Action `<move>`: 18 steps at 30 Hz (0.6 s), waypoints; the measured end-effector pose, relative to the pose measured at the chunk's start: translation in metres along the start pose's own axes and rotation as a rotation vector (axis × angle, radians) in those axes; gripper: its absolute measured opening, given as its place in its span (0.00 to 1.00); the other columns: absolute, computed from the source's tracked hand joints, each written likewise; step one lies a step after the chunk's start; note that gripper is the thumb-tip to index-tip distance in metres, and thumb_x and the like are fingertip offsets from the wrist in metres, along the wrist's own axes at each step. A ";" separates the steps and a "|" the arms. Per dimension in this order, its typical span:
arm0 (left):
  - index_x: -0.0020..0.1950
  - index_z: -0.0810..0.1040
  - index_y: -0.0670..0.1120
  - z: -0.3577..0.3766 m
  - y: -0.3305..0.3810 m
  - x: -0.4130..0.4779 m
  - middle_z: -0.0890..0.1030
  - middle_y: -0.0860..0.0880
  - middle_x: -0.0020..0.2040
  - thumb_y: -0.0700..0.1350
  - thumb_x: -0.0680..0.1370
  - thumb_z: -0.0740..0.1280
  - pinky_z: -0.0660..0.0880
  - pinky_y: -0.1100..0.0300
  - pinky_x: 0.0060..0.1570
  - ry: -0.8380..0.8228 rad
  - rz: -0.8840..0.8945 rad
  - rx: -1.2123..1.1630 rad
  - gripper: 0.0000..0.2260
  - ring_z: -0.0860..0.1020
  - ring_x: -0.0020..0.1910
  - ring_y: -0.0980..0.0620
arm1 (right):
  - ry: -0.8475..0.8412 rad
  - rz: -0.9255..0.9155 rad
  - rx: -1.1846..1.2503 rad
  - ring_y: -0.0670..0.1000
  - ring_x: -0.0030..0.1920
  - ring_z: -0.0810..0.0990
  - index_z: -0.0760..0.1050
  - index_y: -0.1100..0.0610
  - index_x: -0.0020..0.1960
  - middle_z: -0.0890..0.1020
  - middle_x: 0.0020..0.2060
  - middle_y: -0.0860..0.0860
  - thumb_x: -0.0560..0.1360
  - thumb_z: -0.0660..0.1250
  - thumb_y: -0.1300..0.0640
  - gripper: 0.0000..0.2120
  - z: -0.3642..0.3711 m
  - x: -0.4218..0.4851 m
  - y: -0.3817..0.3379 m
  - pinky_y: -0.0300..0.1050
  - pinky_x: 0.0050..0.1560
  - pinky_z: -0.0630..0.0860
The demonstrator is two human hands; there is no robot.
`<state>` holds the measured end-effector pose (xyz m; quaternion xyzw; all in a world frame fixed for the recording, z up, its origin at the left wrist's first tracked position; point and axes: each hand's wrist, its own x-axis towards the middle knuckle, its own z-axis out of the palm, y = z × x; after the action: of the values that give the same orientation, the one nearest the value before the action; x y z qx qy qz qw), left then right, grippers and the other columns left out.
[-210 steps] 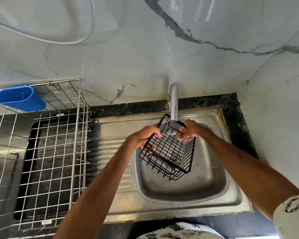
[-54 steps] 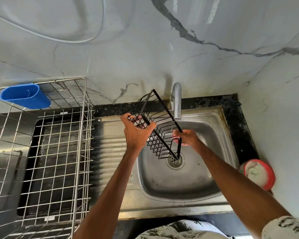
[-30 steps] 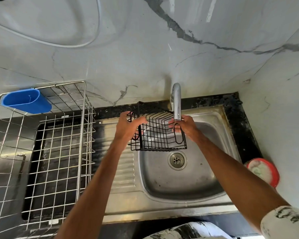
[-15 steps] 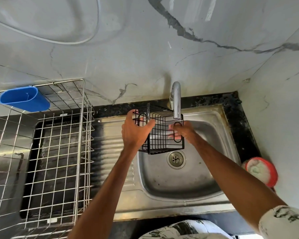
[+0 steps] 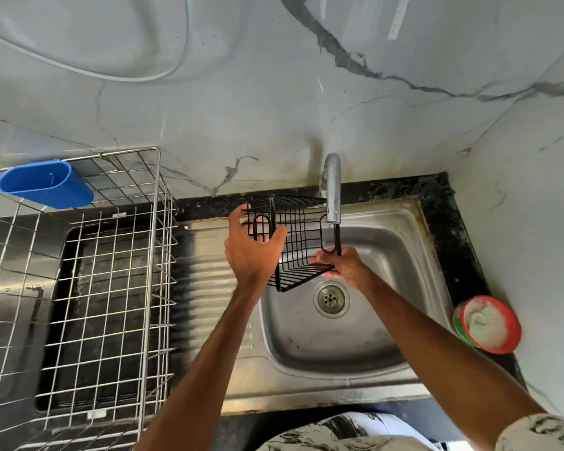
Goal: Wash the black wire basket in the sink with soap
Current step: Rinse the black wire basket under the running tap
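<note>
Basket black coated wire; sink dull scuffed steel; holder blue plastic.

bright daylight — wide-angle bowing, slight blur at edges

Black bench w/ a shiny steel sink set in it, tap at the back. Left of the sink sits a big wire rack, blue cup hung on its back corner. On the right, by the wall, a round red tub w/ pale stuff inside.
</note>
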<state>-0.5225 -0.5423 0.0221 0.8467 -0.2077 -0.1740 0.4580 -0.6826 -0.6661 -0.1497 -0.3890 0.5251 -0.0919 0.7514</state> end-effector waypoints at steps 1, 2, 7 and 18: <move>0.72 0.73 0.48 -0.001 -0.002 -0.002 0.74 0.68 0.49 0.49 0.71 0.79 0.67 0.51 0.67 -0.006 0.010 -0.003 0.31 0.74 0.46 0.69 | 0.020 -0.012 -0.017 0.55 0.49 0.87 0.78 0.68 0.59 0.87 0.48 0.59 0.75 0.74 0.64 0.15 0.001 0.003 -0.004 0.53 0.52 0.83; 0.72 0.72 0.48 -0.002 -0.004 -0.004 0.73 0.69 0.49 0.50 0.71 0.78 0.68 0.49 0.69 -0.017 0.023 -0.010 0.31 0.73 0.46 0.69 | 0.044 -0.018 -0.020 0.57 0.49 0.87 0.77 0.69 0.59 0.87 0.47 0.60 0.74 0.74 0.65 0.15 0.001 0.007 -0.009 0.56 0.55 0.83; 0.71 0.72 0.45 -0.004 -0.010 -0.020 0.76 0.66 0.51 0.53 0.68 0.76 0.77 0.50 0.60 0.038 0.069 -0.111 0.34 0.76 0.50 0.71 | 0.094 0.031 0.226 0.59 0.48 0.87 0.78 0.67 0.56 0.86 0.49 0.64 0.74 0.74 0.67 0.12 0.008 0.005 -0.008 0.55 0.58 0.82; 0.73 0.62 0.46 0.004 -0.046 -0.064 0.80 0.45 0.60 0.64 0.75 0.72 0.82 0.48 0.57 -0.082 0.016 -0.292 0.36 0.82 0.57 0.49 | 0.190 -0.043 0.251 0.63 0.48 0.87 0.76 0.67 0.60 0.86 0.47 0.64 0.86 0.56 0.57 0.16 0.033 -0.011 -0.011 0.60 0.57 0.81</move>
<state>-0.5701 -0.4900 -0.0120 0.7615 -0.2053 -0.2330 0.5689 -0.6558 -0.6515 -0.1293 -0.2929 0.5697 -0.2090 0.7389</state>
